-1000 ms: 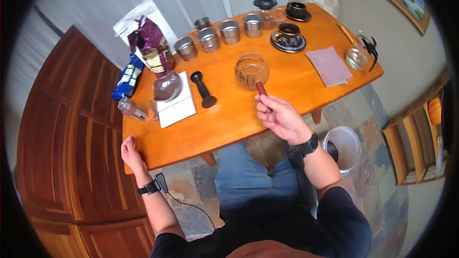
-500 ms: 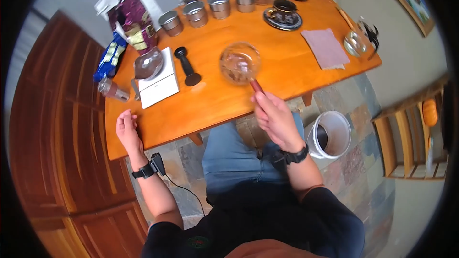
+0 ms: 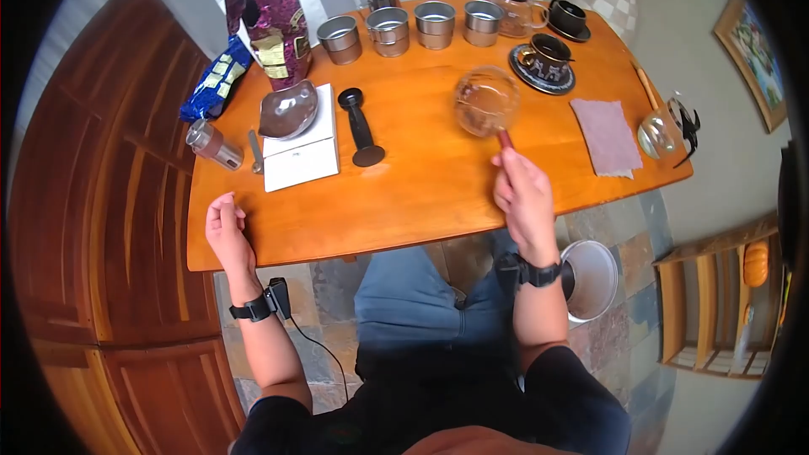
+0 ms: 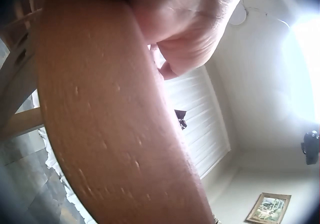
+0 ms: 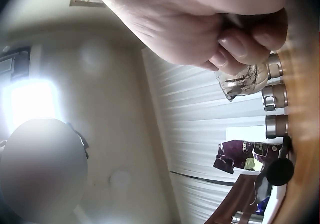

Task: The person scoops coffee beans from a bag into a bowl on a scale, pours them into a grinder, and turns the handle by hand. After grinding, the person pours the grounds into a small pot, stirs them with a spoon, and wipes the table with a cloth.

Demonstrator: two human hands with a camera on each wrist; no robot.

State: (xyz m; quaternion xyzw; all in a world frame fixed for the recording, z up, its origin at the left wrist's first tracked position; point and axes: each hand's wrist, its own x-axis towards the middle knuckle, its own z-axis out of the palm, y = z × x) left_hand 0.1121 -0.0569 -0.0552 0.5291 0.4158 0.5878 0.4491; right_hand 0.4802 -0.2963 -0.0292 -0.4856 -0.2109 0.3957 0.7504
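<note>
My right hand (image 3: pixel 529 202) grips the dark red handle of a round glass pot (image 3: pixel 487 103) near the table's front edge. Brown residue coats the inside of the pot, which overlaps the tabletop in the head view. In the right wrist view, curled fingers (image 5: pixel 232 51) show beside the brown-streaked glass. My left hand (image 3: pixel 227 232) holds nothing and lies at the table's front left corner, its fingers loosely bent. Nearest to it are a steel cylindrical grinder (image 3: pixel 214 145), a small spoon (image 3: pixel 255 152) and a white scale (image 3: pixel 302 167) bearing a brown bowl (image 3: pixel 288 111).
A black tamper-like tool (image 3: pixel 361 128) lies right of the scale. Several steel cups (image 3: pixel 435 27) line the back, beside a purple bag (image 3: pixel 274 29). Farther right are a black cup (image 3: pixel 545 52) on its saucer, a pink cloth (image 3: pixel 607 137) and a glass jug (image 3: pixel 657 136). A bucket (image 3: pixel 594 278) stands below.
My right hand has carried the glass pot rightward over the table, away from the black tool. My left hand has slid slightly inward at the corner. The head view has shifted too.
</note>
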